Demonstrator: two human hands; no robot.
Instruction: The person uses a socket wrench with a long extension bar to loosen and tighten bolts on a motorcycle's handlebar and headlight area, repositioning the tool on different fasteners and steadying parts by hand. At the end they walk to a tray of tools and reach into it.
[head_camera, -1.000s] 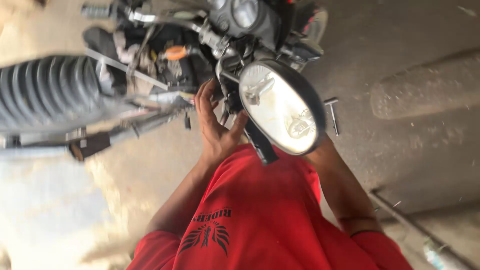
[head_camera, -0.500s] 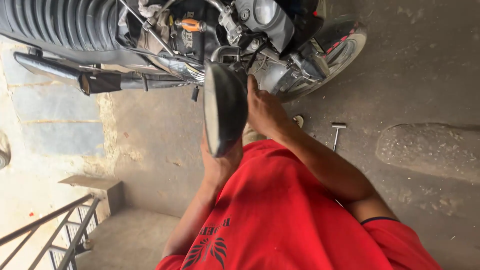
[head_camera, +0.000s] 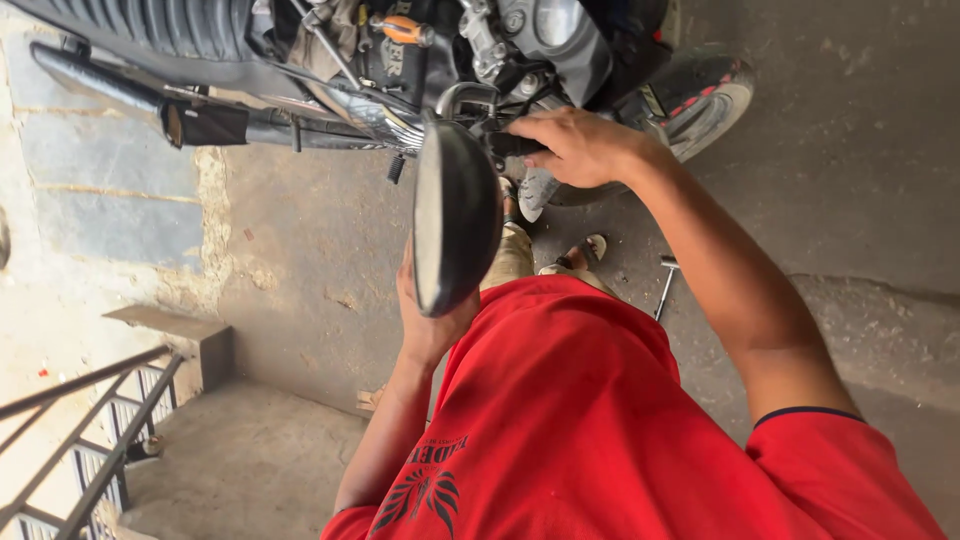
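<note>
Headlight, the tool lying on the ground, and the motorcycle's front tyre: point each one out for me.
headlight (head_camera: 455, 215), head view, on its dark rear shell.
tool (head_camera: 664, 285), head view, on its thin metal shaft.
front tyre (head_camera: 715, 105), head view, on the tread near the red-marked edge.

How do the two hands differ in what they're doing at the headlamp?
The left hand cups the round black headlamp from below, mostly hidden behind it. The right hand lies palm-down above, fully visible, fingers on the motorcycle fittings behind the lamp. Both are bare.
</note>
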